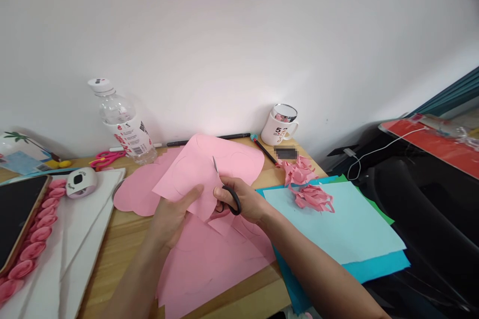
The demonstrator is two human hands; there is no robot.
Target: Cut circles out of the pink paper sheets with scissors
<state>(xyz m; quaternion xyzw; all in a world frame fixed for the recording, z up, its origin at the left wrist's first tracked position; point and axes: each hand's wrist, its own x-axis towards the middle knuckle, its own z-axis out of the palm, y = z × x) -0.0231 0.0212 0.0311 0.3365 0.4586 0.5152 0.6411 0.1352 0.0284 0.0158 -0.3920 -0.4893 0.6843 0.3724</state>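
My left hand [174,219] pinches the lower edge of a pink paper sheet [187,174] that has round pencil outlines on it. In my right hand [241,199] is a pair of black-handled scissors [232,199], my fingers closed round the handles. One pointed blade shows above the sheet; the other is hidden, so how far the blades are apart I cannot tell. Below both hands lie more pink sheets [209,279], also marked with curves. Rounded pink paper cutouts [138,189] rest to the left of the held sheet.
Near the wall stand a plastic bottle [127,124] and a white mug [279,127]. Crumpled pink scraps [312,197] lie on light blue paper [337,224] at right. Leftward are pink scissors [108,159], a white dispenser [81,182], pink paper rolls [41,234] and a phone [18,214].
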